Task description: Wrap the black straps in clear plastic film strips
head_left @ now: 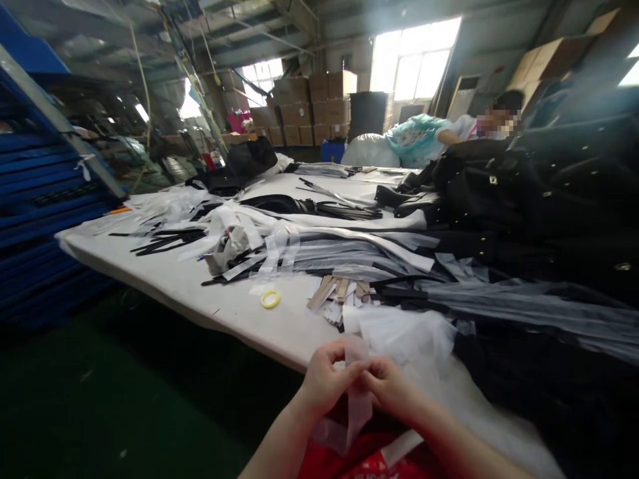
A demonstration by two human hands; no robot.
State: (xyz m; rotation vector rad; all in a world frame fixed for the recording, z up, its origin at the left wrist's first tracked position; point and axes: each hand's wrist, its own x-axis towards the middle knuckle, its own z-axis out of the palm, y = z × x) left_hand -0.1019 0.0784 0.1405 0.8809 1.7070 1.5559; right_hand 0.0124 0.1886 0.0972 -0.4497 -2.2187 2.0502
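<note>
My left hand (325, 374) and my right hand (388, 384) meet at the table's near edge, thumbs and fingertips pinched close together. Between them runs a translucent whitish strip (358, 414), gripped by both. Its lower end hangs down in front of the red clothing on my lap. Just beyond my fingers, a crumpled white sheet (404, 332) lies on the table. Small cut pieces of white and brown card (342, 293) are heaped behind it. To the left of that heap rests a yellow ring (270, 299), perhaps a tape roll.
The white table (164, 283) bears long translucent strips (339, 253) and black strips (172, 239). Black bags (539, 193) are piled at right, with a person (479, 126) behind them. Blue stacked panels (44, 219) stand left; cardboard boxes (297, 110) fill the back.
</note>
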